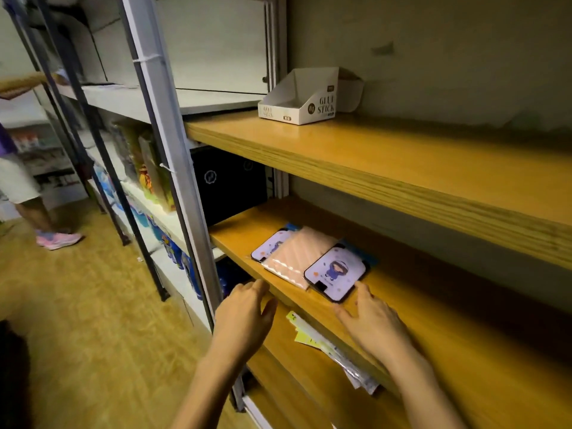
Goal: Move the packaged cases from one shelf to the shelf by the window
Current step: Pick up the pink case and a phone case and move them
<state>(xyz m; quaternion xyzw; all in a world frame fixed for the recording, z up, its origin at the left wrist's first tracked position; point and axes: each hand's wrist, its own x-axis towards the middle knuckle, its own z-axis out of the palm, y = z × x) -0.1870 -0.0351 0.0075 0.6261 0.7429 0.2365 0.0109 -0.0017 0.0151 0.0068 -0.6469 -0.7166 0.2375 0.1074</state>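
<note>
A: Entry, fingers first. What do we log for the right hand (374,323)?

B: We note its fingers (363,291) are straight and spread apart, closed on nothing. The forefinger tip reaches the near corner of the right case (335,272). We cannot tell whether it touches or stops just short. The thumb points left along the front edge of the middle shelf (433,305).

A: And the left hand (244,314)?

B: It is palm down, with relaxed fingers lying close together and holding nothing. We put the tips at the shelf's front edge, left of the cases and apart from them.

A: Where do we place the packaged cases?

B: We count three, flat in an overlapping row near the front left of the middle shelf. The left case (269,244) shows a pale purple cartoon face. The peach case (297,255) lies partly over it. The right case, with a small cartoon figure on it, lies partly over the peach one. A blue backing card shows behind the outer two.

A: Further out?

B: On the upper shelf (402,156) we see a white glue stick box (306,100), open at the top and set against the wall. On the lower shelf (278,351) clear packets (325,342) lie flat beneath the right hand. To the left stands a metal rack (173,150) with colourful goods, too blurred for us to name. At the far left there is another person's leg and a pink shoe (58,238) on the wooden floor (93,305).
</note>
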